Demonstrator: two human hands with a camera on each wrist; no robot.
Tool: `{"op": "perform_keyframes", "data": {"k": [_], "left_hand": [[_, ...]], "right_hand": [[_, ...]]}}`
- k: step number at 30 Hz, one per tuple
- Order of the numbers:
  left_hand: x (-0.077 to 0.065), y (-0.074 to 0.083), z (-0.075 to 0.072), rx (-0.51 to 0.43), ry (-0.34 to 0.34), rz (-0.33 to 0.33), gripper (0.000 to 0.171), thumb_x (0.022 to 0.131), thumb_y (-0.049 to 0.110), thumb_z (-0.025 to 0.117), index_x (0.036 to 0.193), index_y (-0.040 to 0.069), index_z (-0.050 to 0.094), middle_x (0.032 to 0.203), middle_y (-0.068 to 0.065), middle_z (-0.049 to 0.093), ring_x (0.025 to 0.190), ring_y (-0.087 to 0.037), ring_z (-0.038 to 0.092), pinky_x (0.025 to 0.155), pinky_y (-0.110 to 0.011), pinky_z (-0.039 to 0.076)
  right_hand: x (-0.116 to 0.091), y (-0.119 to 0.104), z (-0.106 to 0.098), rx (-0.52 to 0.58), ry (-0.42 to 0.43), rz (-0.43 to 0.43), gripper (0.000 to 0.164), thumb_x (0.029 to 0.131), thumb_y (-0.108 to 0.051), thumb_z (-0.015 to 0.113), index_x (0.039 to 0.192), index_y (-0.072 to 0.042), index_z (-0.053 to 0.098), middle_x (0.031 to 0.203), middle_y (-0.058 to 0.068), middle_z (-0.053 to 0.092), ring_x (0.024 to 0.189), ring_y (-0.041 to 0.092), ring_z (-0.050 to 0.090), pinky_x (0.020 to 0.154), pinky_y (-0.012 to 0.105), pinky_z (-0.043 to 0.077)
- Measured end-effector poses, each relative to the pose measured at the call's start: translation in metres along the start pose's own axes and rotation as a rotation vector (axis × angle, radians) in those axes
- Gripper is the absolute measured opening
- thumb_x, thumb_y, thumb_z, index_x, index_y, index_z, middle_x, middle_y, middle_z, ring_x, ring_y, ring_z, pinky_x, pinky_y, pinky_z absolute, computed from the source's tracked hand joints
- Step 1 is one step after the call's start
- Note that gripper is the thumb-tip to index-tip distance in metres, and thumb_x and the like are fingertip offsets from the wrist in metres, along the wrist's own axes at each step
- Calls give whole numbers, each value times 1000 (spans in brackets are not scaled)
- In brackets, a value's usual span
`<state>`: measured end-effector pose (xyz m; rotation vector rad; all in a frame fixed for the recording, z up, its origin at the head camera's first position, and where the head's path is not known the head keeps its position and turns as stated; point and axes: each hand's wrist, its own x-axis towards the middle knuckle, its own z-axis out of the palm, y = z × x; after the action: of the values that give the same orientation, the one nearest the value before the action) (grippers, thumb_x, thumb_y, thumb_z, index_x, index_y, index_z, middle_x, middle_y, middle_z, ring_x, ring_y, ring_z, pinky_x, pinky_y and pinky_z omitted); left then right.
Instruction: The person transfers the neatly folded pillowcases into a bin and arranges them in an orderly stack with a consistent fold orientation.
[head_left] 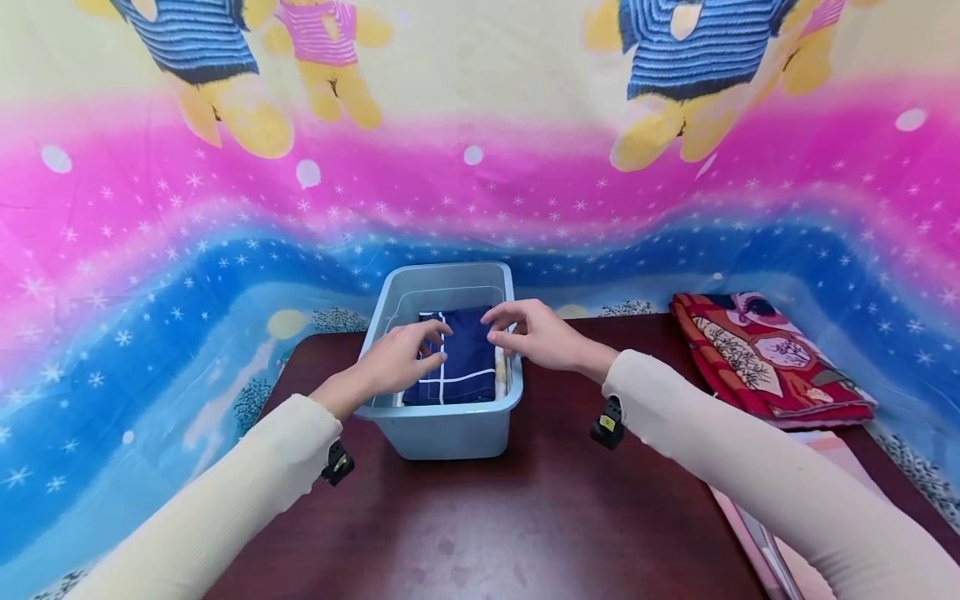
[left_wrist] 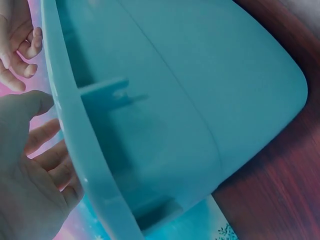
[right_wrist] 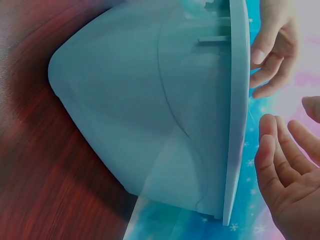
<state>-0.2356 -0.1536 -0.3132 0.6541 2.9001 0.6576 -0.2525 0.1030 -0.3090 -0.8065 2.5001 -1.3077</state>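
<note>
A light blue plastic bin (head_left: 453, 435) stands on the table, with a folded navy cloth with white lines (head_left: 469, 354) lying inside it. Over the bin's left side hovers my left hand (head_left: 397, 360), fingers loosely bent and holding nothing. My right hand (head_left: 538, 335) is over the right rim, its relaxed fingertips close above the navy cloth. The left wrist view has the bin's outer wall (left_wrist: 200, 100) filling most of it, with the left hand (left_wrist: 35, 185) at the rim. Beyond the rim in the right wrist view, the right hand (right_wrist: 295, 185) shows bare fingers.
On the right of the dark wooden table (head_left: 480, 517) lies a folded red patterned cloth (head_left: 772, 358). A pale pink folded cloth (head_left: 832, 454) sits nearer, partly hidden under the right sleeve. Behind the bin hangs a colourful printed curtain (head_left: 480, 192).
</note>
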Motion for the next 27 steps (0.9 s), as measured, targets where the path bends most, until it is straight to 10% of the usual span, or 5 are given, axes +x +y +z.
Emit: {"op": "perform_keyframes", "data": {"k": [27], "left_hand": [[-20,22,4,-152,-12,95,39,102,25,61,139,16,57,125,-6,69,104,-18,67,88,-38,58]], "right_hand": [[-54,7,-17,1,13,-44,35,100,-16,63,133,-3,63,107,12,71,84,29,67,75,35,58]]}}
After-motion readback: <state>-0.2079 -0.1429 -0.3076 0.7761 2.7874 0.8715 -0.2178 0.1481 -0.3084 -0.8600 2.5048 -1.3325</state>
